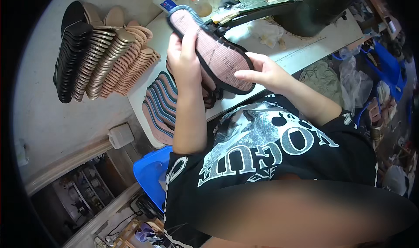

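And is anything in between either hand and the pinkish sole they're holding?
Nothing visible is: the left hand grips the pinkish sole toward its narrower end, and the right hand holds its wider end, thumb directly on the surface.

Blue plastic bin [146, 173] down L, boxy white plastic jug [121, 136] nr. it; over R, crumpled olive-green cloth [321, 78] w/ clear plastic bag [355, 84] just beside.

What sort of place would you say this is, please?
This is probably a footwear workshop: the left hand and right hand hold a pink sole with a dark edge, sole-shaped pieces are stacked in dense rows at the left, and a dark green machine stands at the worktable.
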The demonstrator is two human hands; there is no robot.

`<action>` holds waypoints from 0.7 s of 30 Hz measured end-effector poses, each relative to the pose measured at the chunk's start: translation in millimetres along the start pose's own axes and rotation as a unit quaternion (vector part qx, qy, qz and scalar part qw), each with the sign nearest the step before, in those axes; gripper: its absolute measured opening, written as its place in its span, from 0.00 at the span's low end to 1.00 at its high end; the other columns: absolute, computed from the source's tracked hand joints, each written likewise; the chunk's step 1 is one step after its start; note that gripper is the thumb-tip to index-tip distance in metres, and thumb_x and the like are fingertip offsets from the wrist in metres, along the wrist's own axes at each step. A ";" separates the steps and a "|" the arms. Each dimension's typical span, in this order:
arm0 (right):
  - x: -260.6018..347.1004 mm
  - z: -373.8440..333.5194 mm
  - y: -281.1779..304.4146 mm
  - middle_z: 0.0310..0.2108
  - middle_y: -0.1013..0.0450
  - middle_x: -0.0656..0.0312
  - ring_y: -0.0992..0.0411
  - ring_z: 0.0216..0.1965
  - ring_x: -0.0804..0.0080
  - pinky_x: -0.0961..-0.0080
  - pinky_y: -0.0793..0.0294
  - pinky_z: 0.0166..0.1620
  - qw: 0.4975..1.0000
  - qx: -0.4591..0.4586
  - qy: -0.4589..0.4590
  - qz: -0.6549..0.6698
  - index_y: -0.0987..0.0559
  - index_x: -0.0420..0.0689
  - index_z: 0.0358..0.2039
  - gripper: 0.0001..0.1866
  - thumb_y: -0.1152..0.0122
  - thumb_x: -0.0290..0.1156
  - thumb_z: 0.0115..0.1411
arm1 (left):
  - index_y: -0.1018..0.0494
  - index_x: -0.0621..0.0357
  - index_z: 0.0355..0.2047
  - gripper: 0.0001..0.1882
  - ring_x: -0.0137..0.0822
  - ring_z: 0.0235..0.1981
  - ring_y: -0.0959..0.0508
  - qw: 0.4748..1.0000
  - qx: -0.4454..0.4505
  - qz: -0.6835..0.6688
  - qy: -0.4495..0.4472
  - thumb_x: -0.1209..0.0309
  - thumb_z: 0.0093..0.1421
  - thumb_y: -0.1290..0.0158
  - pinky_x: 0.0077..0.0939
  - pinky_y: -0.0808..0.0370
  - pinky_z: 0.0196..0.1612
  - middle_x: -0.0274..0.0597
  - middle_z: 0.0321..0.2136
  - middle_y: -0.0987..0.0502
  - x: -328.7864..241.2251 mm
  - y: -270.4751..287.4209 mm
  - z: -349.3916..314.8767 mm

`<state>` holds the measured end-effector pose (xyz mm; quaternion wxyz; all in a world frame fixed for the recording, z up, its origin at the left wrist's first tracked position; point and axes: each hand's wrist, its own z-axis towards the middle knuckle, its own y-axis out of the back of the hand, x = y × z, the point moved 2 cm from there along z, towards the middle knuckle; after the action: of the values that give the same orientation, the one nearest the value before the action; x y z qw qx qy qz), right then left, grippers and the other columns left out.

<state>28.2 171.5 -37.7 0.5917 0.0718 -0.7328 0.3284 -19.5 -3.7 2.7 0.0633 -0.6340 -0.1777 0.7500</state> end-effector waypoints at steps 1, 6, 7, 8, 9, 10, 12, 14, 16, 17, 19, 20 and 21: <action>-4.7 -1.5 1.3 0.35 0.26 0.64 0.30 0.35 0.82 0.83 0.32 0.41 1.000 -0.009 0.007 0.008 0.28 0.37 0.46 0.19 0.40 0.34 0.58 | 0.30 0.68 0.37 0.11 0.31 0.31 0.25 0.998 0.003 0.054 0.014 0.73 0.57 0.46 0.24 0.28 0.39 0.43 0.31 0.24 5.5 3.9 8.4; 6.5 12.6 -1.3 0.37 0.25 0.62 0.29 0.36 0.82 0.82 0.29 0.42 0.989 -0.111 0.078 0.058 0.28 0.35 0.44 0.17 0.43 0.34 0.59 | 0.26 0.61 0.26 0.17 0.46 0.45 0.37 0.862 -0.051 0.502 -0.048 0.60 0.46 0.37 0.37 0.38 0.50 0.48 0.35 0.31 33.6 16.1 55.1; 5.3 12.5 1.3 0.37 0.25 0.62 0.29 0.36 0.82 0.82 0.29 0.42 0.988 -0.115 0.081 0.057 0.28 0.35 0.44 0.17 0.43 0.34 0.59 | 0.26 0.61 0.26 0.17 0.46 0.45 0.37 0.863 -0.047 0.500 -0.050 0.60 0.46 0.37 0.37 0.38 0.50 0.48 0.35 0.31 34.9 11.0 56.3; 1.3 12.0 3.8 0.35 0.25 0.62 0.28 0.33 0.81 0.83 0.29 0.39 0.988 -0.119 0.070 0.074 0.28 0.36 0.43 0.17 0.43 0.34 0.59 | 0.27 0.61 0.25 0.17 0.47 0.45 0.37 0.858 -0.038 0.505 -0.085 0.60 0.46 0.37 0.37 0.38 0.49 0.47 0.35 0.31 34.6 6.2 56.3; -1.1 10.5 4.0 0.33 0.25 0.62 0.27 0.30 0.81 0.84 0.28 0.35 0.987 -0.120 0.056 0.092 0.28 0.36 0.43 0.16 0.43 0.35 0.59 | 0.27 0.61 0.25 0.17 0.48 0.45 0.38 0.851 -0.033 0.511 -0.119 0.59 0.46 0.37 0.37 0.38 0.49 0.46 0.35 0.31 32.9 4.4 55.0; 0.4 7.7 4.8 0.27 0.25 0.63 0.28 0.22 0.80 0.86 0.30 0.25 0.989 -0.127 0.033 0.073 0.27 0.38 0.40 0.15 0.44 0.37 0.60 | 0.28 0.61 0.23 0.18 0.49 0.43 0.38 0.874 -0.018 0.475 -0.104 0.58 0.46 0.38 0.41 0.39 0.47 0.46 0.35 0.31 39.1 7.3 63.0; 9.4 7.1 13.3 0.25 0.26 0.63 0.29 0.19 0.80 0.87 0.32 0.22 0.988 -0.140 0.038 0.048 0.27 0.39 0.39 0.15 0.45 0.38 0.60 | 0.28 0.61 0.21 0.19 0.49 0.43 0.38 0.877 -0.027 0.473 -0.086 0.57 0.46 0.39 0.44 0.40 0.47 0.47 0.35 0.31 41.9 -2.1 71.6; 17.0 13.6 21.2 0.23 0.26 0.64 0.29 0.18 0.82 0.90 0.35 0.18 0.987 -0.152 0.051 0.031 0.27 0.40 0.37 0.15 0.46 0.40 0.61 | 0.30 0.62 0.18 0.22 0.50 0.44 0.38 0.866 -0.026 0.497 -0.047 0.53 0.45 0.40 0.52 0.42 0.46 0.50 0.35 0.30 35.8 -10.7 75.0; 19.5 28.1 32.0 0.24 0.26 0.62 0.28 0.19 0.81 0.89 0.34 0.16 0.988 -0.142 0.050 0.021 0.27 0.39 0.37 0.14 0.46 0.38 0.61 | 0.30 0.62 0.18 0.22 0.50 0.44 0.38 0.862 -0.038 0.503 -0.056 0.53 0.45 0.41 0.54 0.41 0.47 0.50 0.36 0.30 33.2 -13.8 82.1; 21.7 34.0 36.3 0.24 0.26 0.61 0.28 0.19 0.80 0.88 0.33 0.16 0.990 -0.133 0.041 0.006 0.27 0.38 0.37 0.14 0.46 0.38 0.61 | 0.30 0.62 0.18 0.23 0.51 0.45 0.38 0.856 -0.049 0.510 -0.066 0.52 0.45 0.42 0.56 0.41 0.48 0.51 0.37 0.30 32.4 -13.0 87.0; 33.8 46.8 22.1 0.26 0.26 0.59 0.27 0.21 0.77 0.86 0.29 0.17 0.991 -0.116 0.030 0.058 0.28 0.36 0.38 0.14 0.46 0.35 0.60 | 0.30 0.64 0.19 0.25 0.53 0.46 0.39 0.851 -0.034 0.522 -0.035 0.50 0.45 0.42 0.63 0.44 0.51 0.53 0.39 0.31 30.8 1.3 101.3; 33.3 51.0 16.5 0.27 0.26 0.59 0.27 0.20 0.77 0.86 0.30 0.17 0.991 -0.119 0.028 0.055 0.28 0.36 0.39 0.14 0.46 0.35 0.60 | 0.30 0.65 0.19 0.26 0.52 0.44 0.37 0.858 -0.040 0.511 -0.029 0.50 0.46 0.42 0.57 0.41 0.50 0.53 0.37 0.30 28.8 11.7 101.3; 33.6 54.5 13.2 0.27 0.26 0.59 0.27 0.20 0.77 0.86 0.30 0.17 0.990 -0.125 0.029 0.051 0.29 0.36 0.39 0.14 0.46 0.35 0.60 | 0.31 0.66 0.19 0.26 0.51 0.42 0.35 0.866 -0.045 0.498 -0.025 0.50 0.47 0.42 0.52 0.38 0.48 0.53 0.36 0.29 26.2 20.5 100.8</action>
<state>-32.8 160.4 -16.8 0.5994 -0.0494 -0.7534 0.2658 -119.9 -33.2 -15.4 -0.3512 -0.6213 0.1265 0.6889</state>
